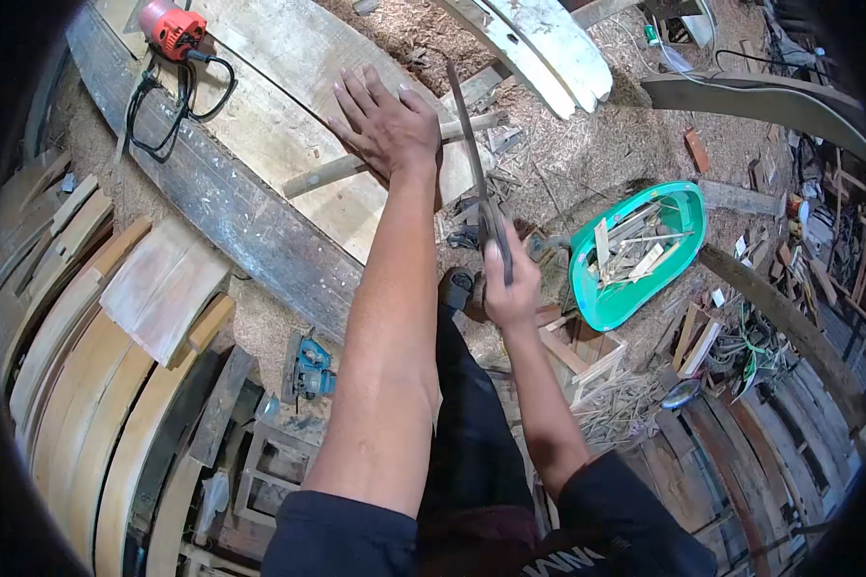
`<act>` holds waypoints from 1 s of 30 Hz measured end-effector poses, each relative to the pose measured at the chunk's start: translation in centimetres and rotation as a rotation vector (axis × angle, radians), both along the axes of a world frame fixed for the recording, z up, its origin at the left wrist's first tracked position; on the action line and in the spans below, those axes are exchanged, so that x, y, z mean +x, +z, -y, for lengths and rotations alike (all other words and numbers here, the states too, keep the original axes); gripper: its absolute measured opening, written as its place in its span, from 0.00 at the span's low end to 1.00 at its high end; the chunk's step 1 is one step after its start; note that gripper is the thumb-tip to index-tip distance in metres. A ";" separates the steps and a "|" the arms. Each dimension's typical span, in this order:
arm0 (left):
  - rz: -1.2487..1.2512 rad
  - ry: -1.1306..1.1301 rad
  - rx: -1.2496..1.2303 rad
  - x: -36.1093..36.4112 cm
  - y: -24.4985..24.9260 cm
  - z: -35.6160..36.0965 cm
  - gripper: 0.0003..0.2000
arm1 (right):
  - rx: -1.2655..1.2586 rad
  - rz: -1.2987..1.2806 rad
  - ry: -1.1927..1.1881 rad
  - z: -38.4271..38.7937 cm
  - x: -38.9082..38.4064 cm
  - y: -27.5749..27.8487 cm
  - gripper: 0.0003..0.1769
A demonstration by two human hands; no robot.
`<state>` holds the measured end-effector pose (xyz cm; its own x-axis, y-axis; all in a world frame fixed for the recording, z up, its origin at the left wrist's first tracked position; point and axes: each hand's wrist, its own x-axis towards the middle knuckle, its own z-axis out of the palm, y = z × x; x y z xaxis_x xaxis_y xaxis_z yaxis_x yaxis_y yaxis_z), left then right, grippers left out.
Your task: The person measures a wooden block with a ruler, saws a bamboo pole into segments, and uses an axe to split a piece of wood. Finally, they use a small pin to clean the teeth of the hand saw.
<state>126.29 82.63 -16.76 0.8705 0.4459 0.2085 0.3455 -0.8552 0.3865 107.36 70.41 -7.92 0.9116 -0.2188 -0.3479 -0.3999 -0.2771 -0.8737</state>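
The wooden stick [327, 176] lies across the planks [260, 125], its long axis running under the spread left hand [385, 125], the nearer one, while the right hand [512, 279], wrapped around the saw [474, 159], sits nearer the body than the stick's right end.

Passage, one: sawdust floor [635, 149] between the long-bladed tool [470, 135] and the green tub [618, 313]. Passage, two: pale boards [260, 135] between left hand [385, 125] and looped black cord [191, 99]. Obstacles: red power tool [175, 31], upper left; white timber [558, 48], beyond the blade; wooden stick [313, 178] under the hand, crossed by the blade in view, contact uncertain.
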 end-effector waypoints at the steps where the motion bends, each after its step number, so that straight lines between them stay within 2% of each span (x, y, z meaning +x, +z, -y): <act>1: 0.003 0.001 0.004 -0.1 -0.2 0.0 0.28 | 0.019 0.035 -0.002 0.2 -1.9 0.0 0.23; 4: 0.003 0.003 0.008 -0.1 -0.4 -0.2 0.28 | -0.024 0.060 0.030 0.7 -1.7 -0.9 0.23; 7: -0.007 0.004 0.006 -0.4 -0.4 -0.1 0.28 | -0.047 -0.053 0.051 0.5 0.9 -0.9 0.23; 11: -0.002 0.011 0.010 0.0 -0.4 -0.1 0.28 | -0.034 0.118 0.036 0.9 -4.8 -1.5 0.24; 14: 0.027 0.024 0.102 0.0 -0.3 0.0 0.28 | -0.015 0.007 0.000 0.4 -3.3 -0.8 0.24; 18: 0.023 0.020 0.070 0.0 -0.2 0.1 0.28 | -0.054 0.007 -0.001 -0.1 1.4 -1.2 0.25; 19: 0.024 0.021 0.068 0.1 -0.2 0.1 0.28 | -0.142 0.125 0.032 0.1 0.3 -1.3 0.25; 23: 0.028 0.029 0.064 0.4 -0.2 -0.1 0.27 | 0.067 0.077 -0.074 0.1 -4.2 0.1 0.25; 26: 0.025 0.019 0.054 0.0 -0.2 0.0 0.27 | -0.155 0.160 0.010 0.0 -0.9 -2.6 0.25; 27: 0.022 0.019 0.050 -0.2 -0.3 0.0 0.27 | -0.066 0.012 0.006 0.0 0.8 -1.8 0.25; 30: 0.025 0.016 0.057 -0.1 -0.3 0.0 0.28 | -0.120 0.113 0.027 0.2 -1.3 -1.2 0.24</act>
